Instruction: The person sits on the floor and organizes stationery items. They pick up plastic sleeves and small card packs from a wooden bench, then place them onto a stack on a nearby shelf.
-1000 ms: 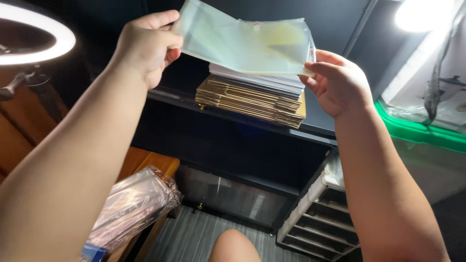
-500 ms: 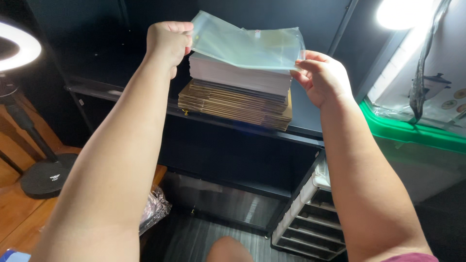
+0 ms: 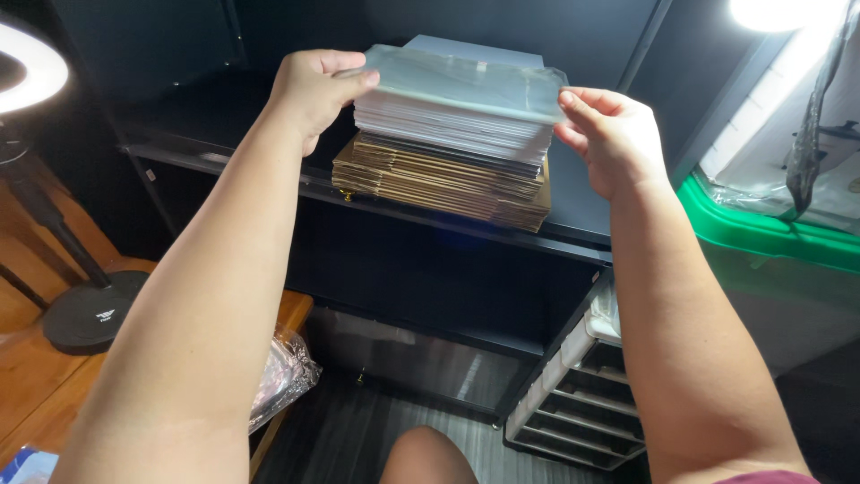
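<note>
While my left hand (image 3: pixel 313 90) and right hand (image 3: pixel 609 134) pinch the clear flat plastic sleeve (image 3: pixel 466 81) at upper centre, fingers closed on its ends, it lies atop the white sheet stack (image 3: pixel 448 130) and brown cardboard pile (image 3: pixel 430 179) on the black shelf (image 3: pixel 573 237); ring lamp (image 3: pixel 27 67) left, green-rimmed bin (image 3: pixel 770 235) right.

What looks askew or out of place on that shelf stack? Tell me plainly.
Little stands out. The clear plastic sleeve, held at its ends by the left hand and right hand, sits slightly skewed over the white stack. The brown flat cardboard pile beneath juts out wider than the white stack. Nothing looks spilled or damaged.
</note>
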